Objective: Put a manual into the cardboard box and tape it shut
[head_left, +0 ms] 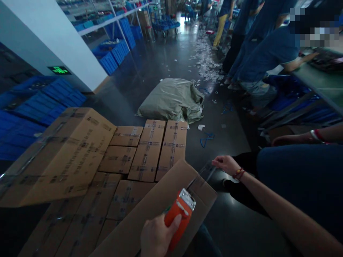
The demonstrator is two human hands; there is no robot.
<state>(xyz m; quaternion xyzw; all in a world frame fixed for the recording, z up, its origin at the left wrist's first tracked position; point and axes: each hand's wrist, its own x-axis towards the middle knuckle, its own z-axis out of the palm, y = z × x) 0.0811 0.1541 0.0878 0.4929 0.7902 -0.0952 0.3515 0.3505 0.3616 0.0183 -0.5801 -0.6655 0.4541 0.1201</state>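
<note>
My left hand (156, 237) is closed round the handle of an orange tape dispenser (179, 211), whose metal blade rests on the top of a long cardboard box (150, 217) in front of me. A strip of clear tape (202, 175) runs from the dispenser over the box's far corner. My right hand (225, 164), with a red band at the wrist, pinches the tape's end just past that corner.
Several taped cardboard boxes (148, 151) lie flat on the floor to the left, with a larger one (61, 157) tilted on top. A grey-green sack (173, 100) lies beyond. Blue crates (112, 57) line the left wall. Other people (268, 53) work at a table on the right; another person's arm (300, 137) is nearby.
</note>
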